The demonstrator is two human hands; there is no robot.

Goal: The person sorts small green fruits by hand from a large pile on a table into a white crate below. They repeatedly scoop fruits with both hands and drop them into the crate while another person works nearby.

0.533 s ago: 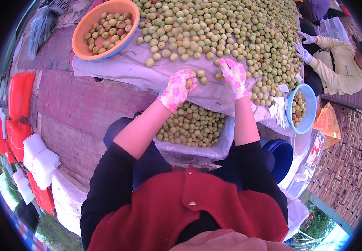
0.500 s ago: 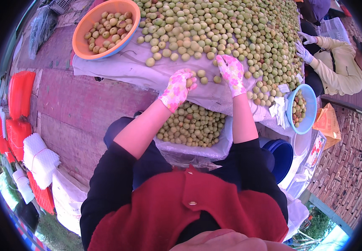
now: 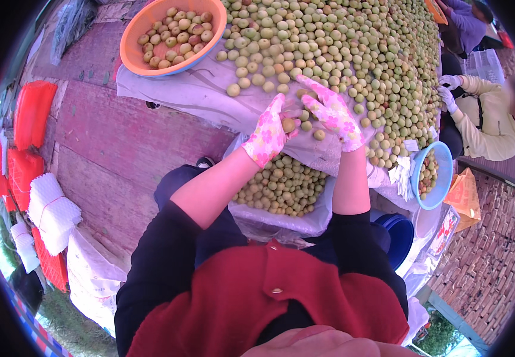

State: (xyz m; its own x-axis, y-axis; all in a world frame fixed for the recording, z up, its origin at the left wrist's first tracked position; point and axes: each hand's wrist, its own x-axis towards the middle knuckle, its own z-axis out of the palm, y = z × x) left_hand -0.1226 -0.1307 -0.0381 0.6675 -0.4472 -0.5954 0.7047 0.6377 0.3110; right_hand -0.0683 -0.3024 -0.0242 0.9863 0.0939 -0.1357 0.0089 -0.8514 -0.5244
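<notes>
Both my hands wear white gloves with a pink flower pattern. My left hand (image 3: 267, 135) hovers over the near edge of the fruit pile, its fingers curled around a yellowish plum (image 3: 289, 125). To its right, my right hand (image 3: 336, 116) has its fingers spread and holds nothing; a few loose plums (image 3: 318, 135) lie on the cloth just below and beside its fingers. Beyond both hands spreads a big heap of green-yellow plums (image 3: 329, 53) on a pale cloth (image 3: 210, 98). Under my wrists, between my knees, stands a plastic-lined crate (image 3: 314, 221) filled with plums.
An orange basin (image 3: 132, 44) with reddish plums sits at the far left. At right are a light blue basin (image 3: 443, 178) of plums, a dark blue bucket (image 3: 405, 238) and an orange bag (image 3: 463, 199). A co-worker (image 3: 489, 119) sits beyond. Red netting (image 3: 33, 116) lies far left.
My left hand has shifted right and nearer, keeping a plum. My right hand has opened from a closed pinch, its fingers now spread toward the left hand. The view has shifted slightly.
</notes>
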